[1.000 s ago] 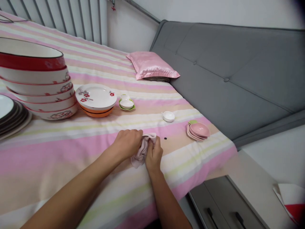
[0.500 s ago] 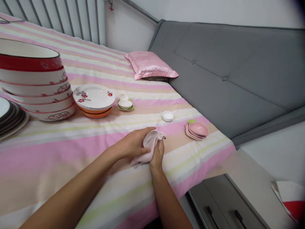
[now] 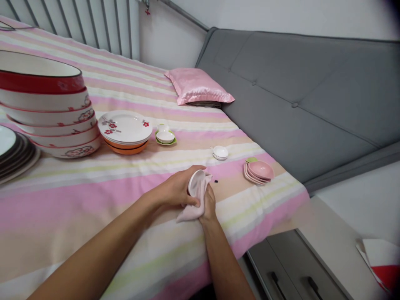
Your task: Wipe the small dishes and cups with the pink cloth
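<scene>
My left hand (image 3: 179, 187) is closed around the rim of a small white dish (image 3: 195, 181), which is tilted on its side. A pale pink cloth (image 3: 194, 211) lies over the dish's right part and hangs down below it. My right hand (image 3: 209, 203) is closed on the cloth at the dish's right side; most of its fingers are hidden behind the cloth. Just beyond my hands sits a stack of small white dishes (image 3: 220, 152). To the right is a stack of pink dishes (image 3: 261, 171) with a green tab.
The striped bedsheet (image 3: 131, 233) bears stacked bowls (image 3: 68, 137), floral plates (image 3: 125, 127), dark-rimmed plates (image 3: 21, 156) and green leaf-shaped dishes (image 3: 165, 137). A pink pillow (image 3: 198, 85) lies near the grey headboard (image 3: 296, 83). A nightstand (image 3: 290, 258) stands beside the bed.
The cloth has shifted on the dish, so more of the dish's white inside shows. A small dark spot now shows on the sheet beside the cloth. Both hands keep their hold.
</scene>
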Available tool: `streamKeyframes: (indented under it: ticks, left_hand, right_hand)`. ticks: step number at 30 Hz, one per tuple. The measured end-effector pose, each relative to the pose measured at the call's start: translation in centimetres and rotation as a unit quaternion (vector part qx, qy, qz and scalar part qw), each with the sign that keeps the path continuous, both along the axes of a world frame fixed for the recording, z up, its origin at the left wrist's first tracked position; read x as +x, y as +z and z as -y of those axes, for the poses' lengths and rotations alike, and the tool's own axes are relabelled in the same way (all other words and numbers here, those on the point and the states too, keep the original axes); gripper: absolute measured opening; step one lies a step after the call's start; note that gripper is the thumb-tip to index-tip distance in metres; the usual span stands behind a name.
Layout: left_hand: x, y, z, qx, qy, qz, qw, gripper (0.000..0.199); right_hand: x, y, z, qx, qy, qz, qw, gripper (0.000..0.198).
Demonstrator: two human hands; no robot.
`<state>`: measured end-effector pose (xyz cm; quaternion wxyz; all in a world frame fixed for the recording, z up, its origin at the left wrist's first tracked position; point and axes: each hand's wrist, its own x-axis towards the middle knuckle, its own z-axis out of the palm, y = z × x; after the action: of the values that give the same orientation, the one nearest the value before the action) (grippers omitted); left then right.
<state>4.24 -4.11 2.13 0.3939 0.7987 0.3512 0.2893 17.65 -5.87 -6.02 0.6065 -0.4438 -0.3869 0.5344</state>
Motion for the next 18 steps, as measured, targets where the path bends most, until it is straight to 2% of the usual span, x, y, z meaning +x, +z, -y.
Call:
streamKeyframes:
  ticks: [3, 6, 10, 15, 18]
  left_hand:
    - [-0.2, -0.2, -0.3, -0.004, -0.018, 0.022, 1.000, 0.078]
    - [-0.2, -0.5, -0.5, -0.012, -0.007, 0.041, 0.999, 0.077]
    - [-0.3, -0.8, -0.8, -0.027, 0.042, 0.079, 0.996, 0.081]
    - [-1.0, -0.6, -1.5, -0.005, 0.117, 0.128, 0.985, 0.085]
    - [-1.5, -0.6, -1.7, -0.049, 0.150, 0.151, 0.976, 0.088]
  right_hand:
    - [0.0, 0.1, 0.1, 0.001, -0.007, 0.027, 1.000, 0.038]
    - [0.1, 0.4, 0.1, -0.001, -0.017, 0.033, 0.999, 0.036]
    - [-0.1, 1.2, 0.0, 0.000, -0.029, 0.036, 0.999, 0.033]
    - [-0.4, 2.0, -0.3, 0.004, -0.067, -0.006, 0.998, 0.025]
    - [-0.4, 1.8, -0.4, 0.006, -0.093, -0.033, 0.995, 0.022]
